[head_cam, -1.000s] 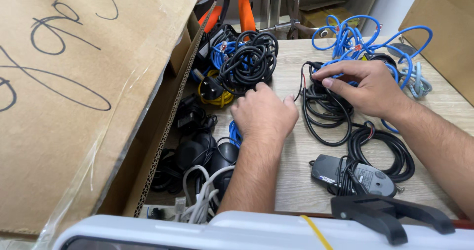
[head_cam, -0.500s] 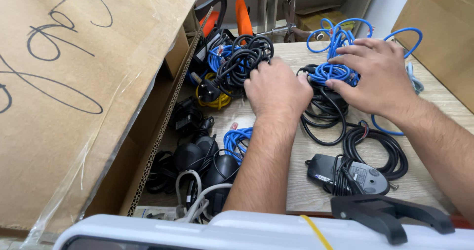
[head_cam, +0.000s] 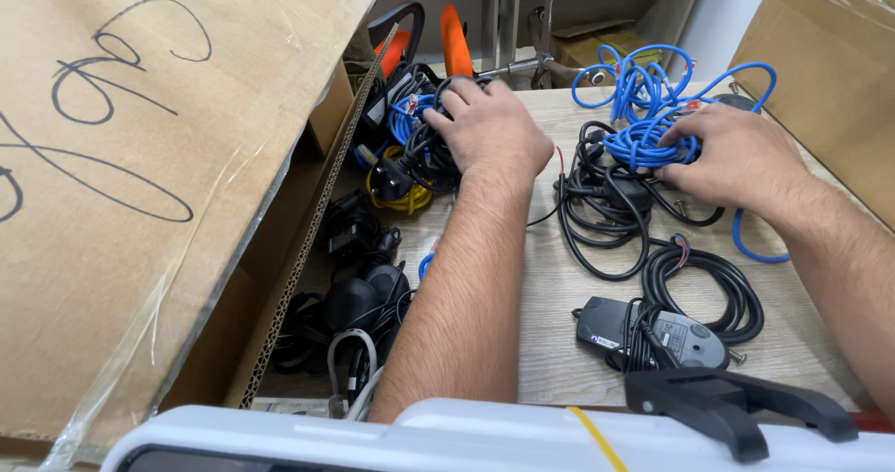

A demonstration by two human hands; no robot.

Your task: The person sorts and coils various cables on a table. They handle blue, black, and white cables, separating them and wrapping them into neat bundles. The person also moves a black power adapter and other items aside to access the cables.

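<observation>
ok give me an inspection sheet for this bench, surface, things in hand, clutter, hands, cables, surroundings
surface: pale wooden table, partly bare near the front edge
job's things: bundle of black cables under the left hand; blue cable tangle under the right hand
clutter: black mouse with its cord, black power adapters, yellow cable
grippers: left hand pressed palm-down on the black bundle; right hand with fingers in the blue tangle; grip cannot be told
cables: black cord coils lie between the hands, overlapping the blue one
surroundings: large cardboard flap at left, brown box at right, white case with black clamp in front
</observation>
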